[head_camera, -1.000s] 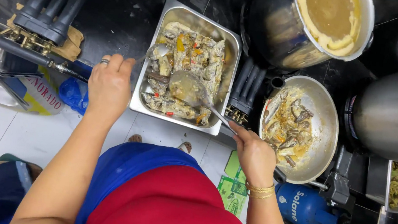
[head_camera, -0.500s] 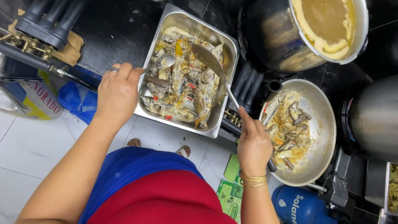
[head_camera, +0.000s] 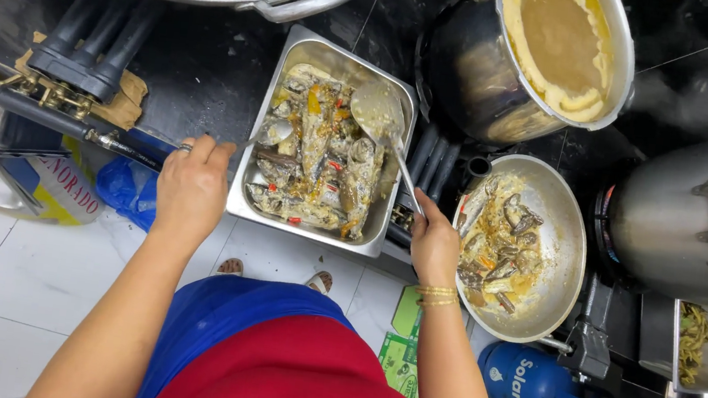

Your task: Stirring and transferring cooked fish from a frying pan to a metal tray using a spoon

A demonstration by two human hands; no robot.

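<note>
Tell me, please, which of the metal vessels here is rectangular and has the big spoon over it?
The rectangular steel tray of fish, between the two hands. The other vessels are round: the wok at its right and the pot of brown liquid behind. The right hand holds the spoon over it.

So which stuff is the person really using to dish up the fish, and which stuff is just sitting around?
In use:
- right hand holding the ladle
- left hand holding a spoon
- steel tray of fish
- round pan with fish pieces

Just sitting around:
- pot of brown broth
- big steel pot
- blue gas cylinder
- small tray of greens
</note>
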